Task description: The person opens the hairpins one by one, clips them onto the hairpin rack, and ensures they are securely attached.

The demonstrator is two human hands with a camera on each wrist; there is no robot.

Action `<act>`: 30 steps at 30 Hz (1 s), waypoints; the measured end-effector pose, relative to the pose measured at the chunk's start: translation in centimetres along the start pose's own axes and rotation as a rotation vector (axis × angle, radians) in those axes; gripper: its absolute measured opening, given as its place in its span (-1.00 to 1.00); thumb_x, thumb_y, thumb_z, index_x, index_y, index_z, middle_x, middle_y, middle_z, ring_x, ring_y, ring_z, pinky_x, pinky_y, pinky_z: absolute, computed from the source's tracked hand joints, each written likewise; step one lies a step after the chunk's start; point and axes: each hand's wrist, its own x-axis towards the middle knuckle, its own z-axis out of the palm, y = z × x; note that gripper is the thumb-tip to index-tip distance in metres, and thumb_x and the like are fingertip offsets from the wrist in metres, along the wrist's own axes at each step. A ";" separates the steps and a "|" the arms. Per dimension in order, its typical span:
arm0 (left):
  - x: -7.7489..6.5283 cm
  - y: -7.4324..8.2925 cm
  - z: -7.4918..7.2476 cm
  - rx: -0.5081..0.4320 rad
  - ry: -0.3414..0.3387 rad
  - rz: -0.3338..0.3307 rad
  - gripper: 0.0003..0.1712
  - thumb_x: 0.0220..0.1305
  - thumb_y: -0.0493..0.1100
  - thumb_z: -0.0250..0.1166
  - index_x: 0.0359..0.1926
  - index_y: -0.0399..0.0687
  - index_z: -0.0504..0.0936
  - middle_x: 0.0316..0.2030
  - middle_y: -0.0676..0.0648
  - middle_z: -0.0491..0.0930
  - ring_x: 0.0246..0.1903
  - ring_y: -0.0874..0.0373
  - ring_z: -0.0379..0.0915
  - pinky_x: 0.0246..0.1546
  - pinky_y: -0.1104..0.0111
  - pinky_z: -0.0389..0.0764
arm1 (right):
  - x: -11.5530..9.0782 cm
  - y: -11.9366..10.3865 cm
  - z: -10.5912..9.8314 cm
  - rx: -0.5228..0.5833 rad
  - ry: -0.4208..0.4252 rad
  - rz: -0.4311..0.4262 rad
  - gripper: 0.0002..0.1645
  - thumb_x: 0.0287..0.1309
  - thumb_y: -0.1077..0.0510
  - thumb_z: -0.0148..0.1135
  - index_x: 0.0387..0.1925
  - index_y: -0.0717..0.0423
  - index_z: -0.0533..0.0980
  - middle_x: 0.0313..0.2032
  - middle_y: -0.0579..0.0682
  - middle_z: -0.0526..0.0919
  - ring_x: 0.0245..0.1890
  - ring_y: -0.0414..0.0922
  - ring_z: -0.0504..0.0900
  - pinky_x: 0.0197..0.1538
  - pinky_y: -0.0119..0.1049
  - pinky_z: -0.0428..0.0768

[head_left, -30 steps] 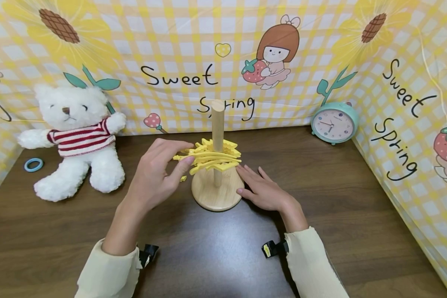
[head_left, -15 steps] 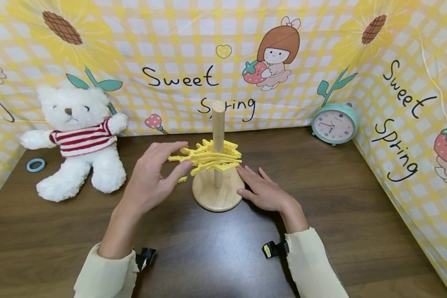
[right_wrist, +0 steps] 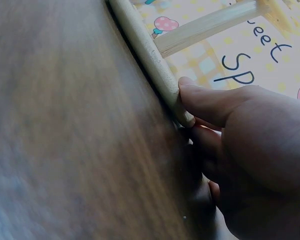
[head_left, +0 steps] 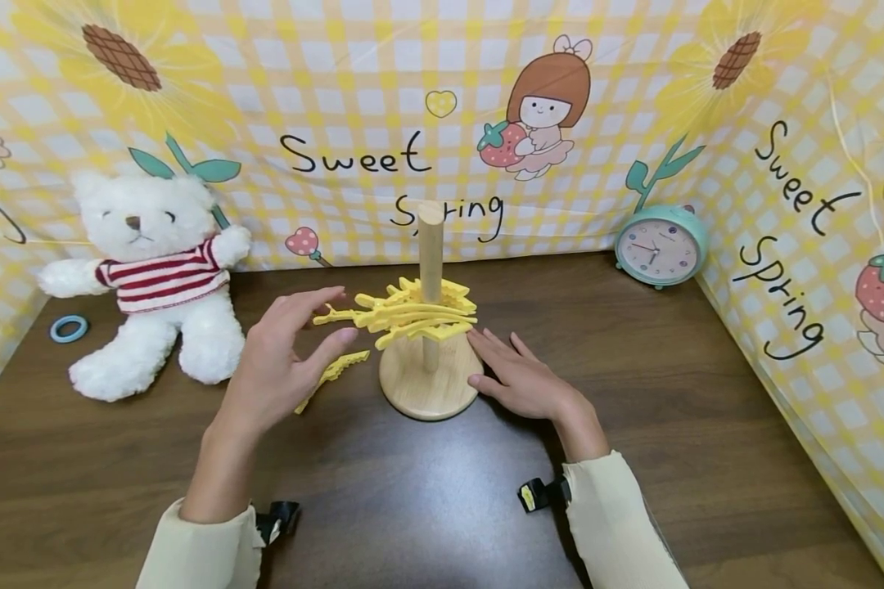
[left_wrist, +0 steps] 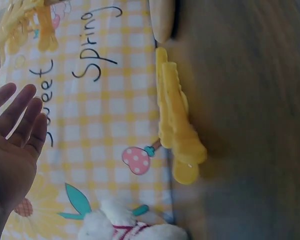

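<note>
A wooden stand with a round base (head_left: 430, 397) and an upright post (head_left: 430, 249) holds a pile of thin yellow plastic pieces (head_left: 420, 315) around the post, above the base. One knobbly piece (head_left: 335, 315) sticks out of the pile to the left. Just left of it is my left hand (head_left: 276, 360), thumb and fingers spread and nothing between them. My right hand (head_left: 519, 376) holds the base's right rim, its thumb on the upper edge in the right wrist view. More yellow pieces (left_wrist: 177, 115) lie on the table left of the base, partly behind my left hand in the head view.
A white teddy bear (head_left: 162, 286) in a striped shirt sits at the back left, beside a blue ring (head_left: 69, 329). At the back right stands a green alarm clock (head_left: 660, 245). Yellow checked cloth (head_left: 339, 98) walls the table's back and sides.
My left hand has let go of the jutting yellow piece and drawn back to the left, uncovering the yellow pieces on the table. The right hand stays at the base.
</note>
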 end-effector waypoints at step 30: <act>-2.6 -5.4 -1.5 -0.099 -0.346 -0.459 -0.09 0.25 0.13 0.46 0.46 -0.18 0.32 0.36 -0.30 0.37 0.29 -0.24 0.31 0.22 -0.14 0.36 | -0.1 0.1 0.0 0.002 -0.001 -0.012 -0.18 0.57 -0.12 -0.06 0.62 0.06 -0.11 0.59 -0.04 -0.07 0.58 -0.13 -0.17 0.53 -0.09 -0.38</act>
